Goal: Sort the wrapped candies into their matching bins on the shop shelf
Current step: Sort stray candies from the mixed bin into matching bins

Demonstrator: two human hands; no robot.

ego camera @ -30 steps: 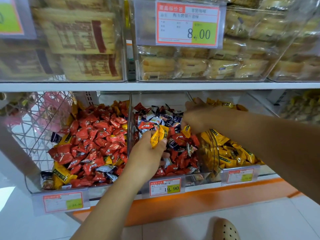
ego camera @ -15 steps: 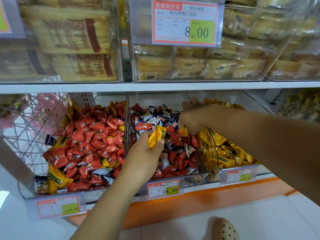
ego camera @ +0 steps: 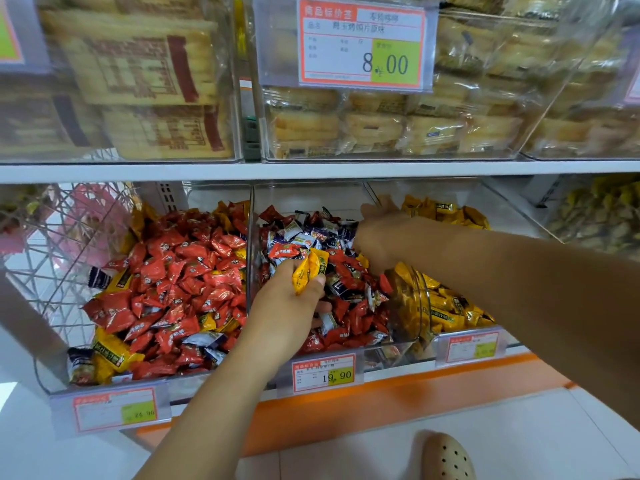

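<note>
Three clear bins stand on the lower shelf. The left bin (ego camera: pixel 52 372) holds mostly red candies (ego camera: pixel 180 271) with a few yellow and dark blue strays. The middle bin (ego camera: pixel 252 216) holds mixed red and dark blue candies (ego camera: pixel 346 306). The right bin (ego camera: pixel 502 220) holds yellow candies (ego camera: pixel 443 310). My left hand (ego camera: pixel 287 310) hovers over the middle bin's front and grips two yellow candies (ego camera: pixel 308 268). My right hand (ego camera: pixel 377 233) reaches into the back right of the middle bin, back of the hand up. Its fingertips are hidden among the candies.
The upper shelf (ego camera: pixel 311 171) carries clear bins of wrapped pastries (ego camera: pixel 374 126) with an 8.00 price tag (ego camera: pixel 362 46). A 19.90 tag (ego camera: pixel 323 372) hangs under the middle bin. A wire basket (ego camera: pixel 59 244) stands at the left. A beige shoe (ego camera: pixel 446 459) shows on the floor.
My left hand keeps its grip on the yellow candies and stays almost still. My right hand has shifted slightly deeper along the middle bin's right side, thumb now raised.
</note>
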